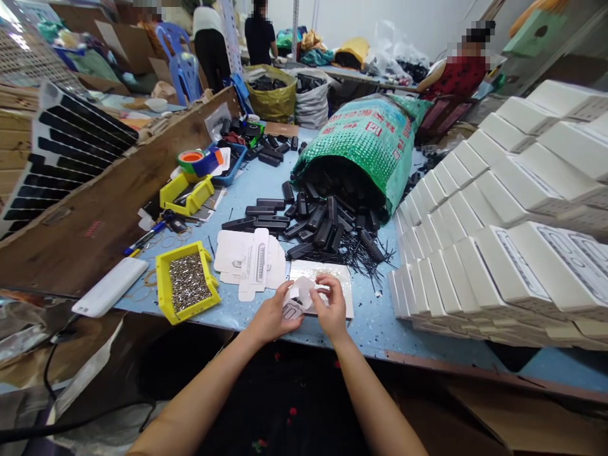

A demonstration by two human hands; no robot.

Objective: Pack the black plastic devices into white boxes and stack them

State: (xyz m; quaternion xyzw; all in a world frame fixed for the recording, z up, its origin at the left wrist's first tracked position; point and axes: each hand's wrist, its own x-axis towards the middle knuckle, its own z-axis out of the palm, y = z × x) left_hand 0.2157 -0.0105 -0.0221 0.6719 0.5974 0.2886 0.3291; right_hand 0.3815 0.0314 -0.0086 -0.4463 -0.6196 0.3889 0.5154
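Both hands meet at the near edge of the blue table [380, 320]. My left hand [274, 315] and my right hand [331, 309] each pinch a small white die-cut cardboard box blank [300, 297], partly folded between them. Beneath it lies a flat white sheet [342, 278]. A stack of flat unfolded box blanks [249, 261] lies just beyond my left hand. Behind those, several black oblong plastic parts [318, 221] spill from a green woven sack [370, 145].
A yellow bin of small metal screws [187, 282] and a white power bank [110, 286] sit at left. Rows of folded white boxes [498, 247] fill the right side. A wooden board [118, 196] borders the left. People work at the far tables.
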